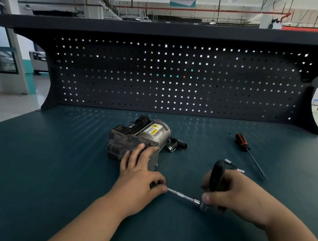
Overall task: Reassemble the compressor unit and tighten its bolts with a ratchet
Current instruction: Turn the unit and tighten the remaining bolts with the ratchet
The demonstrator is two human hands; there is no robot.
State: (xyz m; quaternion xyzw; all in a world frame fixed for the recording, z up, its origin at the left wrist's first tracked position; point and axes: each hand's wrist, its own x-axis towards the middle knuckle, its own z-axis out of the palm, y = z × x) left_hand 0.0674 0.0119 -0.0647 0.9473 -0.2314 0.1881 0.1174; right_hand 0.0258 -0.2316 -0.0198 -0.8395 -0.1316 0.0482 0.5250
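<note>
The grey metal compressor unit (pixel 139 138) lies on the dark teal counter (pixel 52 168), just beyond the left hand (pixel 141 175). That hand is much the nearer: its outer fingers (pixel 141 151) rest on the housing while thumb and forefinger pinch the tip of the chrome extension bar (pixel 183 196). The bar's long axis runs from that tip rightward and slightly towards the person, to the head of the black-handled ratchet (pixel 217 176), which the right hand (pixel 234 193) grips. The bolt itself is hidden, so the tip probably needs guiding towards the compressor's near face.
</note>
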